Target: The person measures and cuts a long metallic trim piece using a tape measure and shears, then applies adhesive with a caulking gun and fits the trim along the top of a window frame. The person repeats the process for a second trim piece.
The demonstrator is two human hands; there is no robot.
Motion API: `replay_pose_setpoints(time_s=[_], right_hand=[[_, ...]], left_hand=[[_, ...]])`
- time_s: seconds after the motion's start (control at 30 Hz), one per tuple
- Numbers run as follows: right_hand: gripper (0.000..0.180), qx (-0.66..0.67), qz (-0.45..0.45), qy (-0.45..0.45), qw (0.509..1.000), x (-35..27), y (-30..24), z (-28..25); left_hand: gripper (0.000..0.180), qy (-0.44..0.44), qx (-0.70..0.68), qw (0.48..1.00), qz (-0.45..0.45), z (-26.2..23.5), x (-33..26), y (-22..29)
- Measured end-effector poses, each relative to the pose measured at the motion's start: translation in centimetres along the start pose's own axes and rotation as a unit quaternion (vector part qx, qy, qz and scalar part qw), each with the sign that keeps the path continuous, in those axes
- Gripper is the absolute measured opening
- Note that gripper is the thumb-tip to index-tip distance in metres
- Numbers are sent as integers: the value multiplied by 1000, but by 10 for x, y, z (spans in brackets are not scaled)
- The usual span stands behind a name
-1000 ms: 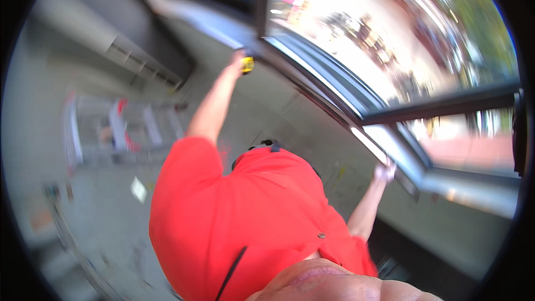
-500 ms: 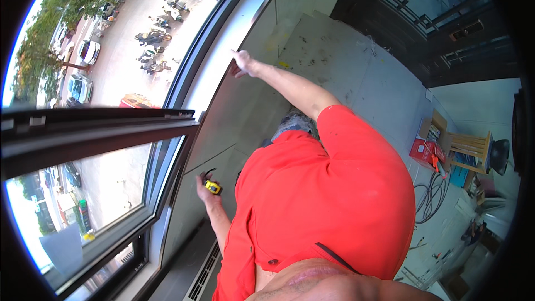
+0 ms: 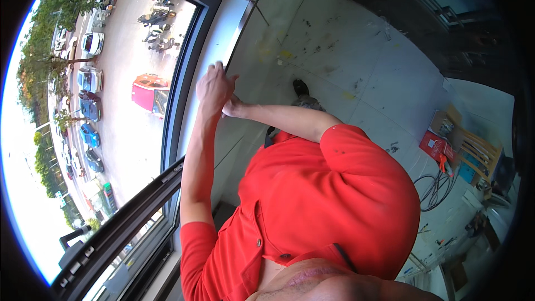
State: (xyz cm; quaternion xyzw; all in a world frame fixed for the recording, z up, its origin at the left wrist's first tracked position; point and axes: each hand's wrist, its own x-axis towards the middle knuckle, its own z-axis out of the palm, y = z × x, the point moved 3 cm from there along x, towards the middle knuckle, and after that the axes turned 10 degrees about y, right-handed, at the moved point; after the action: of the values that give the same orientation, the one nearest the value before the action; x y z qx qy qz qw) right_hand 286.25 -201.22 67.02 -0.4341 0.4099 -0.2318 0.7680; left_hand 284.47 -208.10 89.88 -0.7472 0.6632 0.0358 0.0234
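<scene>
My left hand (image 3: 214,88) rests at the inner edge of the white window sill (image 3: 216,42), back of the hand up and fingers curled down out of sight. Its thumb sticks out to the right. Whatever it may grip is hidden beneath it. Close against the left wrist, just below the sill edge, is my right hand (image 3: 232,107); the left wrist covers most of its fingers, so I cannot see how they are held. No tape measure shows now.
An open dark-framed window sash (image 3: 120,226) juts out at the lower left, with parked vehicles far below outside. On the stained floor to the right lie a coiled cable (image 3: 436,192) and a red box (image 3: 436,146) beside a wooden stool (image 3: 479,150). A dark door stands at the far right.
My left hand, which held a yellow tape measure low by the wall, has moved up onto the sill. My right hand has drawn down and back beside it. The view has shifted.
</scene>
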Motion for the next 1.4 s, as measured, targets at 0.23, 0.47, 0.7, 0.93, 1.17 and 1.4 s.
replay_pose_setpoints(time_s=[0.23,0.47,0.7,0.93,1.17,1.4], right_hand=[[24,-209,-3,-53,977,-13,-52,-12],[37,176,153,-64,970,-23,-84,-80],[49,129,-83,242,958,56,-196,-233],[50,28,-127,264,956,82,-190,-245],[48,29,-95,238,966,71,-199,-246],[48,3,-81,240,967,66,-208,-247]], left_hand=[[35,-53,76,995,45,36,88,14],[29,-87,48,995,25,40,76,3],[32,-133,75,987,40,29,91,13],[48,-59,-61,996,0,-8,132,14],[35,272,-232,934,-15,-74,200,67],[32,357,-169,918,-40,-72,193,78]])
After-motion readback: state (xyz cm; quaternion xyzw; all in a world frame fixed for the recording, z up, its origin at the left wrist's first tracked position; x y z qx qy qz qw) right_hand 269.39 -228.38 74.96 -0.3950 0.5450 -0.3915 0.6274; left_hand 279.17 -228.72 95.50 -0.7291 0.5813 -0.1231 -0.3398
